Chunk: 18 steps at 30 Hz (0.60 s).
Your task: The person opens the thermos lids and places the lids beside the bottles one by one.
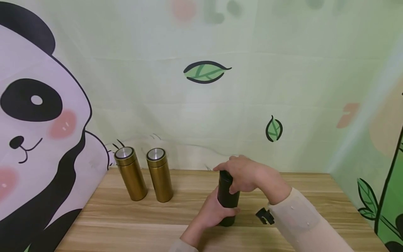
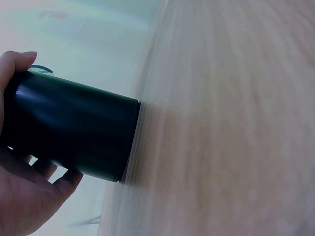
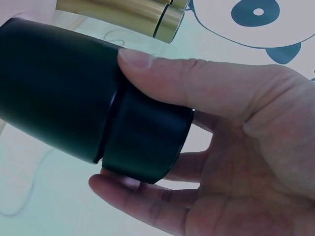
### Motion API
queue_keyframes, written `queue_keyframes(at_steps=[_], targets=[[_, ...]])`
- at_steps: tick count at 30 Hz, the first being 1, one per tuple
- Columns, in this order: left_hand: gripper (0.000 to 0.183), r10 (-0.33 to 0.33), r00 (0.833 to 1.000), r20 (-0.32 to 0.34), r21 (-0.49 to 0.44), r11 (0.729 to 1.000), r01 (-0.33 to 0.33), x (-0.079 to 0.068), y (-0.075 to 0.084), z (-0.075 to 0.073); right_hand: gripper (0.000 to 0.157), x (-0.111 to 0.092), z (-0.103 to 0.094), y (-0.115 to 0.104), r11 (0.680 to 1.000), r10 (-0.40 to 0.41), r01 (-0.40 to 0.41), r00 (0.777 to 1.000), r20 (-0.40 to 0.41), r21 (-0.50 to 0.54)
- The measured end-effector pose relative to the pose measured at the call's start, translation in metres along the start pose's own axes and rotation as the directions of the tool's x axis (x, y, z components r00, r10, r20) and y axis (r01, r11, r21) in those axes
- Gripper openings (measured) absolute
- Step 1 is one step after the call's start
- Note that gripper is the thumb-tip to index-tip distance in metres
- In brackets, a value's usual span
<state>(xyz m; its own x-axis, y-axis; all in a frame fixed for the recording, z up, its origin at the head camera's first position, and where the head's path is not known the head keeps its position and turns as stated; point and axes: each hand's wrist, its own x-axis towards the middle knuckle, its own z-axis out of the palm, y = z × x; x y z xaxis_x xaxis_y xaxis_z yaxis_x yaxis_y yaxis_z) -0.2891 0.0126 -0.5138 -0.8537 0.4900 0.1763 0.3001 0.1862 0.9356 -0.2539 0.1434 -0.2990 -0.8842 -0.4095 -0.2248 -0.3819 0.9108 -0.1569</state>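
A black thermos flask (image 1: 228, 196) stands on the wooden table, its base touching the wood in the left wrist view. My left hand (image 1: 214, 212) grips its lower body, thumb across the near side. Up at the top, my right hand (image 1: 247, 174) holds the dark lid (image 3: 146, 135) between thumb and fingers. A thin seam shows between lid and body in the right wrist view. Whether the lid is loose, I cannot tell. In the head view the right hand covers part of the lid.
Two gold thermos flasks with silver-topped lids, one farther left (image 1: 131, 180) and one nearer (image 1: 160, 182), stand upright on the table (image 1: 110, 220). Behind the table hangs a pale green cloth (image 1: 141, 87) printed with a panda and leaves. A black clip (image 1: 265, 216) sits by the right sleeve.
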Motion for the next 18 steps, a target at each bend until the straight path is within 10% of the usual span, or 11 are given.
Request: queue_keyframes(at_steps=[18], targets=[[0.073,0.013,1.0,0.01,-0.002,1.0,-0.013,0.0002,0.0001,-0.0015,0.072,-0.0007,0.0005,-0.001,1.0,-0.007,0.007,1.0,-0.012,-0.002]])
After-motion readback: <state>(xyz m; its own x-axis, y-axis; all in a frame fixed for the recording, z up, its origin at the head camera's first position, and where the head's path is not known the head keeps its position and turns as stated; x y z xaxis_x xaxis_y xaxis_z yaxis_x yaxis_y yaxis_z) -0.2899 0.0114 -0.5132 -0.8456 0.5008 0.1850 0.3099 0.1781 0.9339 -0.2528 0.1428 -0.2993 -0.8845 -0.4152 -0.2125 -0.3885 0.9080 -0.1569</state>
